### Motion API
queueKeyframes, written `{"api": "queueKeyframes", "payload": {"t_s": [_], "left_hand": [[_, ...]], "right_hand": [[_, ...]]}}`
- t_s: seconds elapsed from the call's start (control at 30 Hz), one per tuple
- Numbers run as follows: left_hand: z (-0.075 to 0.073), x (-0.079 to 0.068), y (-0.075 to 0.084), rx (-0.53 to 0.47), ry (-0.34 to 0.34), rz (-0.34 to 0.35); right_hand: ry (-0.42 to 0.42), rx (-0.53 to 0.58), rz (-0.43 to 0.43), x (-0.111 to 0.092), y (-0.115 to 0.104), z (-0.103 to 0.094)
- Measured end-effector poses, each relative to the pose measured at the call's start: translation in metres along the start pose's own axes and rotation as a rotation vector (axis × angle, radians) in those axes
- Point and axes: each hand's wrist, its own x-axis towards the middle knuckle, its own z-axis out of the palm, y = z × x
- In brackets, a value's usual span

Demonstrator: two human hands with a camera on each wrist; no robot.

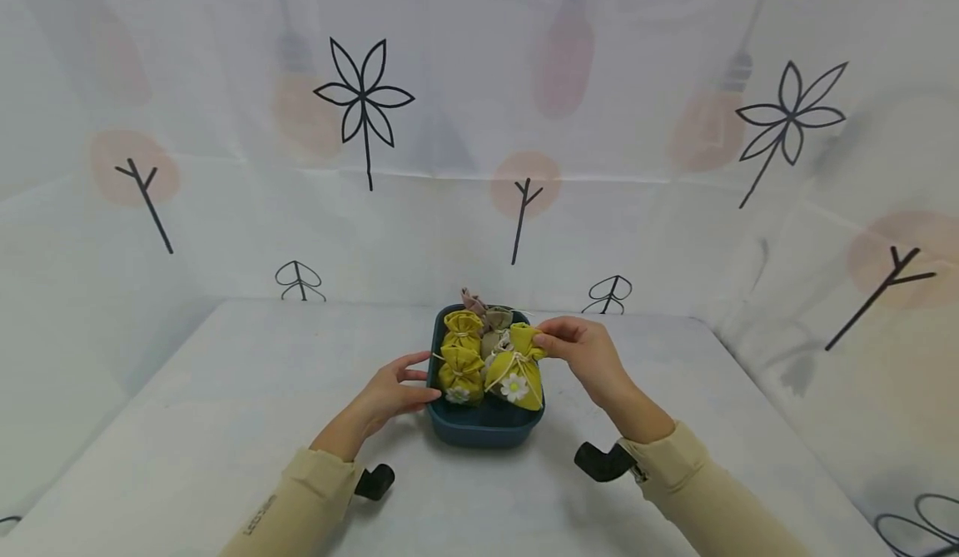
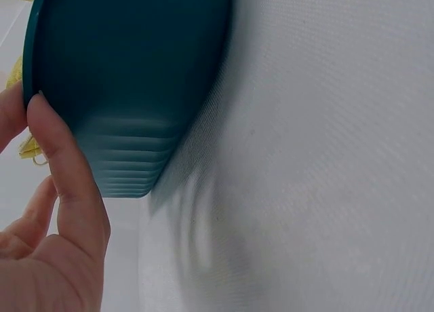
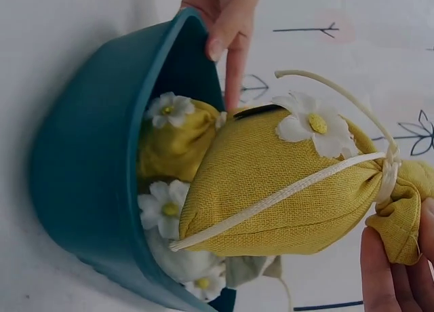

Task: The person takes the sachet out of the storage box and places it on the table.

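Observation:
A teal plastic basin (image 1: 481,435) stands on the table with several small drawstring pouches in it. My left hand (image 1: 391,392) pinches the basin's left rim between thumb and fingers; the left wrist view shows the basin's ribbed outer wall (image 2: 129,149) beside them. My right hand (image 1: 588,359) holds a yellow drawstring pouch (image 3: 285,190) by its gathered top, above the right part of the basin. A white cloth flower and a cream cord decorate this pouch. Two more yellow pouches (image 1: 460,367) lie along the basin's left side, with greyish pouches (image 1: 498,320) toward the back.
The white table (image 1: 285,365) extends around the basin. A pale cloth backdrop (image 1: 449,232) printed with plants stands behind and at the sides. Dark camera mounts (image 1: 599,462) stick out from both sleeves.

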Motion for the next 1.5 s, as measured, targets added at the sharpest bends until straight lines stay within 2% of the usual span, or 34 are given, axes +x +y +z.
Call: {"api": "queueKeyframes", "payload": {"t_s": [0.3, 0.7, 1.5], "left_hand": [[0.001, 0.0, 0.001, 0.007, 0.0, -0.005], [-0.001, -0.001, 0.0, 0.004, -0.01, 0.015], [-0.002, -0.001, 0.0, 0.012, -0.018, 0.014]], "right_hand": [[0.072, -0.008, 0.002, 0.002, -0.002, -0.02], [0.138, -0.026, -0.043, 0.003, 0.001, -0.043], [0.204, -0.041, 0.006, 0.02, 0.024, -0.059]]}}
